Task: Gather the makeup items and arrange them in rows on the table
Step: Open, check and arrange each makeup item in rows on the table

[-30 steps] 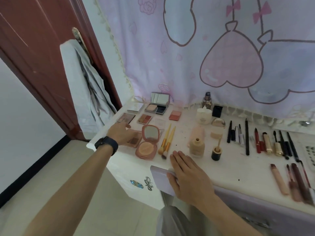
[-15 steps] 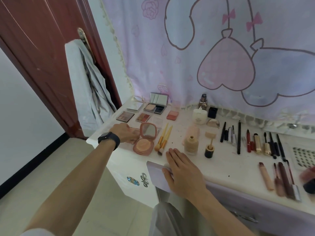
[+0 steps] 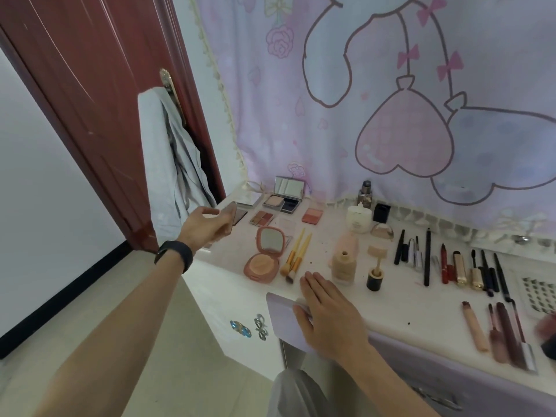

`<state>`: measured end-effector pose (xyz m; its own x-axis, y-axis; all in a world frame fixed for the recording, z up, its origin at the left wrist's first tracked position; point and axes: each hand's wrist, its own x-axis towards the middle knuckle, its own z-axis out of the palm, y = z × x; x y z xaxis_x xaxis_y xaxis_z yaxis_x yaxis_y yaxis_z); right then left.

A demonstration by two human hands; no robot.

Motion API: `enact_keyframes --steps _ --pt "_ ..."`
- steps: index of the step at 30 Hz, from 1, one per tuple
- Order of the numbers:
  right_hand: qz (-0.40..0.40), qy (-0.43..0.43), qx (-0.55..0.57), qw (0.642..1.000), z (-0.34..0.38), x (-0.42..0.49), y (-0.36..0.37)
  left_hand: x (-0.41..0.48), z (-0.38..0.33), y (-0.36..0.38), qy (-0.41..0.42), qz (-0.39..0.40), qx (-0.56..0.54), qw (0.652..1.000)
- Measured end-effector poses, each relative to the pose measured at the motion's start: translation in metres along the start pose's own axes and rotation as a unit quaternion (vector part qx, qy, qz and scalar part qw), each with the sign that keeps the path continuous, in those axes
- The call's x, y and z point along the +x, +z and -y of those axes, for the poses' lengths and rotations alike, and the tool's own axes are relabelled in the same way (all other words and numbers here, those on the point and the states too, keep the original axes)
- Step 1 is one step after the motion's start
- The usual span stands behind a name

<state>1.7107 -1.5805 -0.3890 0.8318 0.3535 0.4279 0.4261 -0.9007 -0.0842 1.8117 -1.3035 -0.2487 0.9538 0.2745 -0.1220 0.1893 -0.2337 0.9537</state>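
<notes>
- L hand (image 3: 207,228) is up off the table (image 3: 400,308) now, above its far-left corner; 0.5 s ago it lay low on the top, next to the round compact (image 3: 264,254).
- It grips a slim pink palette (image 3: 229,217) btw. thumb and fingers. The palette is tilted and clear of the surface; before, it lay flat under that hand.
- Black watch (image 3: 174,255) on the L wrist.
- R hand (image 3: 328,308) hasn't moved: flat on the table's front edge, fingers straight and together, thumb over the lilac drawer front (image 3: 281,323). It holds nothing.
- Round compact is where it was, lid up, mirror facing me, just left of the two brushes (image 3: 296,255).
- Foundation bottle (image 3: 344,266) stands just beyond my R fingertips, same as before.
- Back row unchanged: mirrored rect. compact (image 3: 285,197), eyeshadow quad (image 3: 261,218), blush pan (image 3: 312,215), cream jar (image 3: 358,219).
- Pencils, mascaras and lipsticks (image 3: 451,263) lie side by side at the right; a second row of gloss tubes (image 3: 496,329) lies nearer the front edge.
</notes>
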Motion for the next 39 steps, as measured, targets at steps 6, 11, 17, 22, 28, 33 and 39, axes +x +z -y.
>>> enact_keyframes --steps 6,11,17,22,28,33,39 --pt "0.045 0.049 0.172 0.983 0.001 -0.001 -0.017 -0.058 -0.022 0.003 0.102 0.088 -0.029 0.990" --pt "-0.015 0.236 0.544 0.805 0.004 -0.008 -0.061 -0.108 -0.018 0.045 0.177 0.185 0.079 0.963" --pt "0.027 0.331 0.676 0.658 -0.019 -0.030 -0.101 -0.148 -0.001 0.108 0.315 0.264 0.288 0.865" --pt "-0.024 0.391 0.692 0.607 -0.040 -0.058 -0.106 -0.163 0.011 0.137 0.391 0.236 0.281 0.844" --pt "-0.011 0.415 0.803 0.428 -0.053 -0.086 -0.107 -0.188 0.022 0.157 0.286 0.287 0.128 0.905" --pt "0.007 0.405 0.834 0.374 -0.055 -0.099 -0.101 -0.197 0.029 0.171 0.253 0.264 0.074 0.928" --pt "0.033 0.400 0.750 0.526 -0.061 -0.106 -0.101 -0.198 0.030 0.174 0.231 0.278 0.051 0.931"
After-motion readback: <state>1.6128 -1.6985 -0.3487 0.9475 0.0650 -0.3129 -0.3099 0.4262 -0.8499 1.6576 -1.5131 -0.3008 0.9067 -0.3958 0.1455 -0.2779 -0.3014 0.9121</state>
